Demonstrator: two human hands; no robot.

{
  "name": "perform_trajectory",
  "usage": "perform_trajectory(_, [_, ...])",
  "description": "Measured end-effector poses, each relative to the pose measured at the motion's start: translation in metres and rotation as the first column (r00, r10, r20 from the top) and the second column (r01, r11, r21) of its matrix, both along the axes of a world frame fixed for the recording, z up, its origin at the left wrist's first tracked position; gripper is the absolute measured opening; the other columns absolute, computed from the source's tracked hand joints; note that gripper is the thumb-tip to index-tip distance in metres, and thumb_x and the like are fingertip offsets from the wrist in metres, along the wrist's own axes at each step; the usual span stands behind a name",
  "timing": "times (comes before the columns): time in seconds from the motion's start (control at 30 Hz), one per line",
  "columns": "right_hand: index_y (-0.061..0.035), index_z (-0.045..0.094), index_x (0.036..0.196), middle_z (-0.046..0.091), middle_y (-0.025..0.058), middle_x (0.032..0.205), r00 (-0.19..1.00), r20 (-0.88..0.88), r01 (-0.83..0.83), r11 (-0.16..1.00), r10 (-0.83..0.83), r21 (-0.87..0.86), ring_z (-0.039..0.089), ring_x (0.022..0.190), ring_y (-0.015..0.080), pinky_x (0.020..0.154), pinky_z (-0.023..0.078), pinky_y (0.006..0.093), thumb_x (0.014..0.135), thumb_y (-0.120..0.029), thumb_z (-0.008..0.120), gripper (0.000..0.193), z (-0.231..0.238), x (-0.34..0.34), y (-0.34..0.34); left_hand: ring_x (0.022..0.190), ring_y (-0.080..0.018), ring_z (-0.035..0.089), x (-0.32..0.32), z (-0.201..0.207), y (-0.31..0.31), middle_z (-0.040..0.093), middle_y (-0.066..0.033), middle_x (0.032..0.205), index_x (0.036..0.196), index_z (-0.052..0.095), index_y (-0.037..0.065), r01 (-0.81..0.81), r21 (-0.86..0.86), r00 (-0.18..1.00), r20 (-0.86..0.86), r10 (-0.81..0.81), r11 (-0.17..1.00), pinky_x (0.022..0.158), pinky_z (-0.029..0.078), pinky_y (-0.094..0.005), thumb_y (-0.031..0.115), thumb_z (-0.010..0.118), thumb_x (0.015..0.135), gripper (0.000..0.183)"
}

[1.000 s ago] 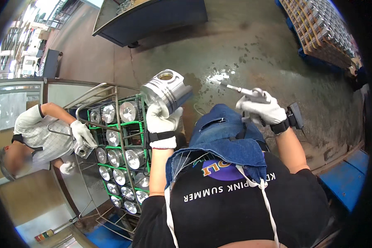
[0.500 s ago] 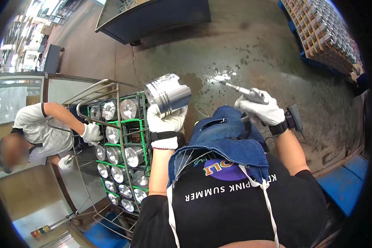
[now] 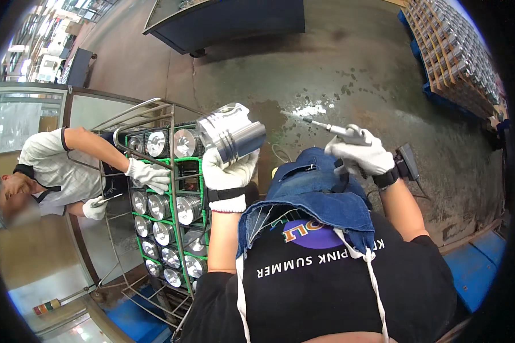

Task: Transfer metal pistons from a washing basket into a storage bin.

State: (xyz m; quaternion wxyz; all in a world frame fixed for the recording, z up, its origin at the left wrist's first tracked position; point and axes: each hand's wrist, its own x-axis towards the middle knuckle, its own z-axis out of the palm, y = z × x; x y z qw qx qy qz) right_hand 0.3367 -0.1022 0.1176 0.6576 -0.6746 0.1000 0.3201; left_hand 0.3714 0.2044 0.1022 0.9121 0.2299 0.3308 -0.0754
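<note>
In my gloved left hand is a shiny metal piston, tilted, its ring grooves just above the fingers. My gloved right hand is closed round a grey hand tool with a slim, pointed nozzle aimed left. A gap separates the nozzle tip from the piston. Left of my left hand stands a wire rack with green-edged compartments, most of them holding pistons. Across the rack, a co-worker's gloved hand lies over its compartments, while the other gloved hand grips a thin tool.
A dark blue wheeled cart stands ahead on the wet-patched floor. Strapped stacks of metal parts sit on a blue pallet at far right. Blue boards lie at lower right. A window partition is behind the co-worker.
The co-worker's hand has reached farther right over the rack, covering a piston seen before. The surroundings have shifted slightly right in view. My hands still hold the piston and tool, nearly unmoved.
</note>
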Motion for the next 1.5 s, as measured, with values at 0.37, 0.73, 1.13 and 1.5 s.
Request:
perform_trajectory(0.37, [-0.0021, 0.070, 0.102, 0.069, 0.0029, 0.082, 0.887, 0.140, -0.459, 0.877, 0.441, 0.145, 0.057, 0.058, 0.0068, 0.049, 0.046, 0.0223, 0.085, -0.023, 0.073, 0.027, 0.006, 0.010, 0.022, 0.107, -0.0305, 0.060, -0.050, -0.086, 0.095, 0.063, 0.0001, 0.086, 0.123, 0.060, 0.015, 0.104, 0.688, 0.936, 0.176, -0.304, 0.718, 0.096, 0.047, -0.0521, 0.010, 0.052, 0.071, 0.052])
perform_trajectory(0.73, [-0.0007, 0.067, 0.115, 0.071, 0.0086, 0.106, 0.730, 0.426, -0.611, 0.790, 0.535, 0.056, 0.066, 0.093, 0.0174, 0.086, 0.053, 0.0306, 0.081, -0.012, 0.077, 0.038, 0.073, 0.079, 0.112, 0.121, -0.0409, 0.054, -0.075, 0.047, 0.077, 0.057, -0.0252, 0.126, 0.131, 0.050, -0.001, -0.158, -0.504, 0.851, 0.366, 0.376, 0.849, 0.107, 0.037, -0.0609, 0.034, 0.040, 0.093, 0.053])
perform_trajectory(1.13, [-0.0017, 0.069, 0.111, 0.071, 0.0045, 0.108, 0.744, 0.129, -0.645, 0.755, 0.656, -0.120, 0.063, 0.096, 0.0090, 0.087, 0.050, 0.0251, 0.083, -0.018, 0.076, 0.033, 0.002, 0.055, 0.083, 0.130, -0.0400, 0.048, -0.101, 0.019, 0.085, 0.052, -0.0186, 0.135, 0.132, 0.047, 0.002, -0.465, -0.201, 0.756, 0.417, 0.504, 0.862, 0.106, 0.039, -0.0652, -0.001, 0.048, 0.077, 0.056])
perform_trajectory(1.5, [-0.0013, 0.069, 0.098, 0.073, 0.0107, 0.094, 0.945, 0.184, -0.285, 0.957, 0.271, 0.053, 0.068, 0.085, 0.0146, 0.073, 0.055, 0.0308, 0.083, -0.011, 0.074, 0.018, -0.013, 0.049, 0.048, 0.075, -0.0165, 0.061, -0.084, -0.030, 0.088, 0.063, -0.0040, 0.081, 0.092, 0.066, 0.002, -0.412, 0.071, 0.858, 0.365, 0.360, 0.909, 0.071, 0.050, -0.0276, 0.005, 0.057, 0.074, 0.021])
